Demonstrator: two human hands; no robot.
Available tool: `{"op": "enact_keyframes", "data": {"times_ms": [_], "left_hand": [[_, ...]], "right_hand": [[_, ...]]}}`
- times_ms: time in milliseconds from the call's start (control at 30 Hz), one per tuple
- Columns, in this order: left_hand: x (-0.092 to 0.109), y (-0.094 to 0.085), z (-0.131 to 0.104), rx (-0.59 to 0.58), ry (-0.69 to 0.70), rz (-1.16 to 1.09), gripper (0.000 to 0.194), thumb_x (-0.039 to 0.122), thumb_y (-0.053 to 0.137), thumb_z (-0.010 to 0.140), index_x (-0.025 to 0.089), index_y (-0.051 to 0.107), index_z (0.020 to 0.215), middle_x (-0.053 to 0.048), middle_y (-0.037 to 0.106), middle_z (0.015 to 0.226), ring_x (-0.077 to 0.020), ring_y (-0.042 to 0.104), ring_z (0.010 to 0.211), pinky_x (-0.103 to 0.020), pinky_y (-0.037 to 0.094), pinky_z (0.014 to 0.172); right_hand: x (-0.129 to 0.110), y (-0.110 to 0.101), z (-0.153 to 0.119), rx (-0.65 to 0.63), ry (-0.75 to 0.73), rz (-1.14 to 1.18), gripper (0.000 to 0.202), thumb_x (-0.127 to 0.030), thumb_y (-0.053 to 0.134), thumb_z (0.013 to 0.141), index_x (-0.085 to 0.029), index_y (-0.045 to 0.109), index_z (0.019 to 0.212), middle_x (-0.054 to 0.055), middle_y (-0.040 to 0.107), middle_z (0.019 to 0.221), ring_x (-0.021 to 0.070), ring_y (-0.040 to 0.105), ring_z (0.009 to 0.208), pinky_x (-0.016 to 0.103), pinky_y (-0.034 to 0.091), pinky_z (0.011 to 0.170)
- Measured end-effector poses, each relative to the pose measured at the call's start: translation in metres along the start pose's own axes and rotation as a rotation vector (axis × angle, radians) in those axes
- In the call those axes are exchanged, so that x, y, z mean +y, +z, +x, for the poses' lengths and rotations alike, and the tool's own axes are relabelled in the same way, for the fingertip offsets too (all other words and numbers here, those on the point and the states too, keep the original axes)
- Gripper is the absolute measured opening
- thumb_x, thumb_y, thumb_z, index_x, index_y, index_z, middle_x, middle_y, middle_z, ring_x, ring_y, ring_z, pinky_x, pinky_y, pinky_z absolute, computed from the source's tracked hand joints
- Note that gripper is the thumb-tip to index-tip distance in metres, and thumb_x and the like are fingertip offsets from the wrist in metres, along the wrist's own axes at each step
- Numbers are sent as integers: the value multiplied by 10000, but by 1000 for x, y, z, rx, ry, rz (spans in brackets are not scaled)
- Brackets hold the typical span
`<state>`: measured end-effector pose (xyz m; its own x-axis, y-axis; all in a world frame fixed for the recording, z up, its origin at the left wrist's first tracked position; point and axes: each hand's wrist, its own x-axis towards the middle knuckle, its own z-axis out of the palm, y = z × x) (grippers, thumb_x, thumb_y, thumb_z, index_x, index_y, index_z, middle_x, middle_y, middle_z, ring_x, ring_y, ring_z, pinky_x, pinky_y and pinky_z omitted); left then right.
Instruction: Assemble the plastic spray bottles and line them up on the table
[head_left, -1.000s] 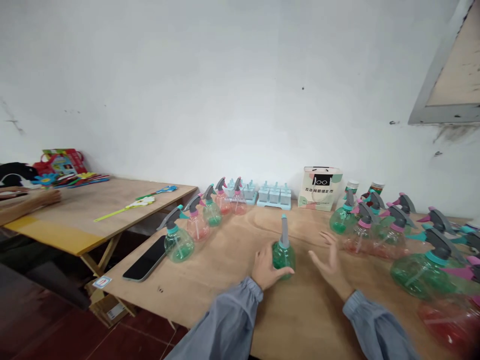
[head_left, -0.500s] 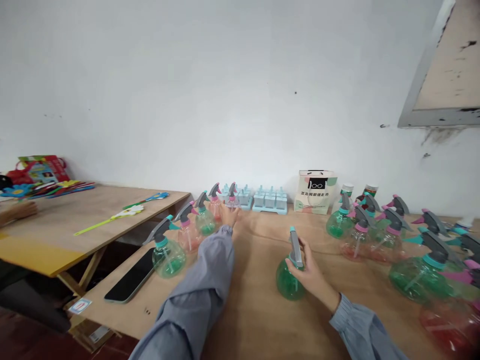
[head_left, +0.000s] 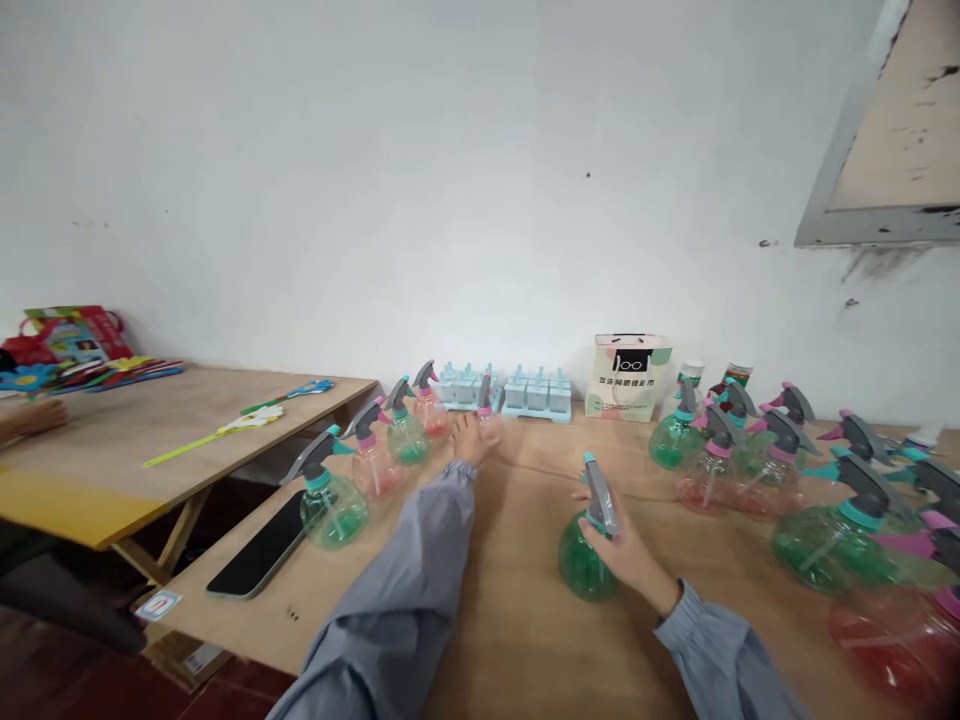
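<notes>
My left hand (head_left: 472, 440) is stretched toward the back of the table, its fingers closed round a spray bottle with a pink collar and grey trigger head (head_left: 486, 395). Much of that bottle's body is hidden by the hand. My right hand (head_left: 630, 555) grips a round green spray bottle (head_left: 583, 570) near the front middle, thumb at its neck below the grey and teal head. Left of my left hand stands a row of spray bottles, among them a green one (head_left: 407, 438) and a pink one (head_left: 375, 468).
Several more spray bottles (head_left: 709, 480) crowd the right side. Light blue ice-pop moulds (head_left: 536, 400) and a paper bag (head_left: 627, 380) stand by the wall. A phone (head_left: 259, 550) lies at left. Another table (head_left: 202, 400) holds flower-shaped crafts; a person's hand (head_left: 34, 418) rests there.
My left hand has brought the pink-collared bottle a little to the right and nearer. My right hand and the green bottle have shifted slightly right.
</notes>
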<state>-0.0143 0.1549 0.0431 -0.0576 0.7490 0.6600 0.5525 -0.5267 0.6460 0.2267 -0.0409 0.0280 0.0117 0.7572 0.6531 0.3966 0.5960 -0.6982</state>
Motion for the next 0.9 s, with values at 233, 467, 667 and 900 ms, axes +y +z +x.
{"op": "enact_keyframes", "data": {"times_ms": [233, 467, 667, 900], "left_hand": [[32, -5, -96, -158, -32, -19, 720, 414, 840, 623, 186, 459, 1189, -84, 635, 1049, -274, 660, 1004, -441, 521, 895], [60, -15, -137, -127, -21, -61, 531, 479, 738, 739, 217, 534, 1153, -97, 674, 1085, -292, 658, 1045, -480, 505, 947], [64, -18, -131, -180, -9, -233, 446, 443, 720, 747, 207, 535, 1077, -99, 707, 1065, -273, 686, 1005, -468, 517, 941], [64, -19, -131, -195, -5, -251, 433, 420, 712, 756, 211, 531, 1090, -95, 712, 1079, -270, 688, 1015, -472, 511, 951]], "right_hand": [[4, -4, -4, -32, 117, 62, 548, -406, 590, 846, -271, 469, 1363, 77, 669, 1066, 234, 668, 977, 429, 510, 950], [1, 0, 0, 42, 85, 53, 522, -497, 657, 814, -245, 543, 1256, 87, 660, 1096, 226, 666, 945, 418, 511, 950], [-4, -6, 1, 81, 143, 111, 430, -514, 688, 774, -258, 618, 1113, 88, 667, 1161, 227, 672, 943, 437, 500, 960], [-25, -24, 6, 38, 372, 612, 381, -491, 668, 750, -237, 679, 1033, 75, 737, 959, 274, 694, 903, 439, 545, 840]]}}
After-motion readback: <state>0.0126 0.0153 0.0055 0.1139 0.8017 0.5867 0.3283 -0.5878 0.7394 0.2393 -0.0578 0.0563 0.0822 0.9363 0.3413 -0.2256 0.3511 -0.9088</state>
